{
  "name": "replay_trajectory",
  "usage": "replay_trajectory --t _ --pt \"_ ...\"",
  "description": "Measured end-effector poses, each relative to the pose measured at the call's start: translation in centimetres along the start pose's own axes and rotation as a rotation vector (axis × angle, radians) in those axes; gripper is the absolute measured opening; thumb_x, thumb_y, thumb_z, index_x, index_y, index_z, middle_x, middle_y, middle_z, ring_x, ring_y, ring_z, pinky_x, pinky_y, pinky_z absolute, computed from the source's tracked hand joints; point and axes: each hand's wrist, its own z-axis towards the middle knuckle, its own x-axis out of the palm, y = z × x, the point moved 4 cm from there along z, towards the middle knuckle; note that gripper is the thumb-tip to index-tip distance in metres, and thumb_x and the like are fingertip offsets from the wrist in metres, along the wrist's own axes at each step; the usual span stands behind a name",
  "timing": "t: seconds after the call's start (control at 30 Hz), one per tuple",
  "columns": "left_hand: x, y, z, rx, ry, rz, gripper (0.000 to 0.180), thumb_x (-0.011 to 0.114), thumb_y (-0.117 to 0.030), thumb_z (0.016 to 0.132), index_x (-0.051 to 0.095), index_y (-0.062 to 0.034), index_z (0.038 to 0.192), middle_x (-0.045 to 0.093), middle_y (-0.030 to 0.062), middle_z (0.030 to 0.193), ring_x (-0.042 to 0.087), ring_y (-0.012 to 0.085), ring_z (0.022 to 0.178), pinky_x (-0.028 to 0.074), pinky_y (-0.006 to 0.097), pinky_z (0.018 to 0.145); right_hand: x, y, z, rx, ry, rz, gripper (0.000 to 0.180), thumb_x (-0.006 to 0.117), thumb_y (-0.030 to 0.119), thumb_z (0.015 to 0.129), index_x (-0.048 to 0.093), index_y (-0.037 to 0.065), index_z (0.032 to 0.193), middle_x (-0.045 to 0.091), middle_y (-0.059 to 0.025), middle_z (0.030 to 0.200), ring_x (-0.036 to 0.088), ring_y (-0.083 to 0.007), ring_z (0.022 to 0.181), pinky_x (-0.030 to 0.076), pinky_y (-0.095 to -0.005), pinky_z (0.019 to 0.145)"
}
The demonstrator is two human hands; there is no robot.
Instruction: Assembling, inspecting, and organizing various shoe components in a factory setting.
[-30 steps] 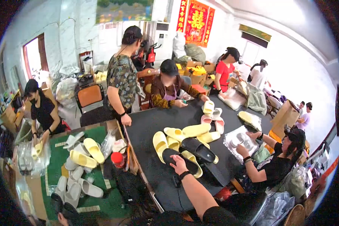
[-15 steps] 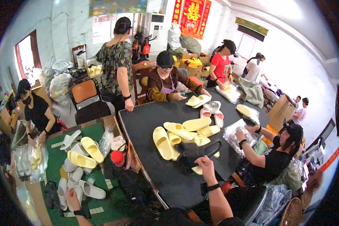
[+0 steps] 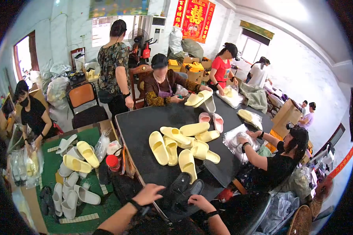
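Black slippers (image 3: 183, 188) at near edge of dark desk (image 3: 139, 129), both hands on them.

Look like light, bendy foam w/ matte grip – prob. best held by sole edges or strap. Left hand (image 3: 148, 194) spread, fingertips touching left side; right hand (image 3: 199, 202) curled round a toe end. Yellow slippers (image 3: 183, 145) piled just beyond, pink pair (image 3: 211, 121) further. Crowded workshop, co-workers bagging around desk.
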Motion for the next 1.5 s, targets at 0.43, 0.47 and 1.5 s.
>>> replay_trajectory --t 0.43,0.47,1.5 --pt "10.5 -2.9 6.2 0.126 0.356 0.517 0.036 0.062 -0.01 0.077 0.052 -0.0087 0.112 0.055 0.017 0.106 0.044 0.0347 0.116 0.035 0.059 0.086 1.6 -7.2 -1.6 0.026 0.106 -0.311 0.023 0.051 0.024 0.085 0.065 0.005 0.087 0.065 -0.0117 0.084 0.062 -0.0285 0.08 0.047 -0.0361 0.072" --pt "9.4 -4.0 6.4 0.128 0.356 0.521 0.036 0.062 -0.01 0.077 0.052 -0.0087 0.112 0.055 0.017 0.106 0.044 0.0347 0.116 0.035 0.059 0.086 1.7 -6.8 -1.4 0.023 0.102 -0.31 0.023 0.051 0.024 0.085 0.065 0.005 0.087 0.065 -0.0117 0.084 0.062 -0.0285 0.08 0.047 -0.0361 0.072" --pt "0.4 -8.2 8.1 -0.029 -0.054 -0.165 0.032 0.051 -0.02 0.088 0.052 -0.0059 0.116 0.058 0.0183 0.11 0.057 0.0351 0.099 0.046 0.04 0.084 -4.1 10.1 1.1 -0.429 -0.495 -0.201 0.01 0.054 0.003 0.079 0.064 0.003 0.082 0.06 -0.0118 0.063 0.059 -0.02 0.055 0.046 -0.0322 0.053"
